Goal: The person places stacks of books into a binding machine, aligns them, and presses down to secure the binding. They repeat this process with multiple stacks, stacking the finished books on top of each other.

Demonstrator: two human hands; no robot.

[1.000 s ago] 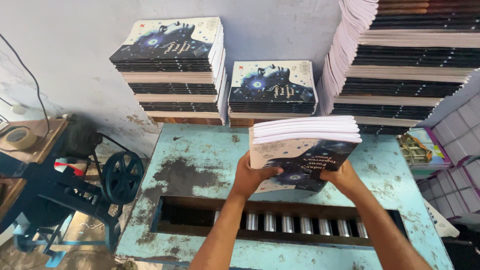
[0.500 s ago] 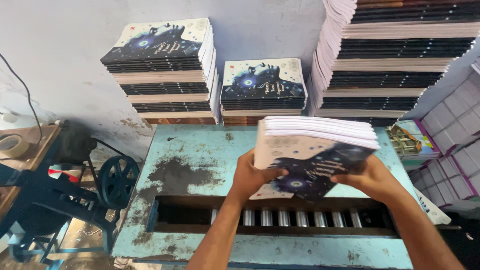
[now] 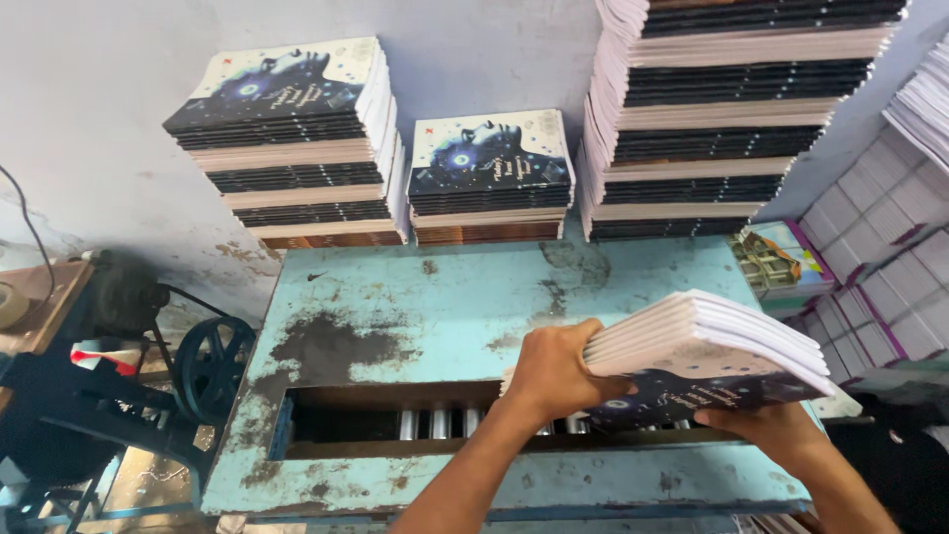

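I have a bundle of books [image 3: 717, 351] gripped in both hands; left hand [image 3: 554, 371] is clamped on the bundle's left edge, fingers curled over the top; right hand [image 3: 781, 430] is under the lower right corner, thumb side only partly visible, but it is bearing the weight. The bundle is tilted, white page edges up, dark cover facing me; it hangs above the right part of the counter [image 3: 445, 297], over the long slot with metal rollers [image 3: 435, 423]; not touching either as far as I can tell.

Progress, judged from the layout: three stacks already stand at the wall behind the counter; left stack [image 3: 297, 148], short middle stack [image 3: 491, 178], tall right stack [image 3: 732, 119]. This bundle is in the air, not set down anywhere; more white-paged piles [image 3: 919, 99] sit off to the right.
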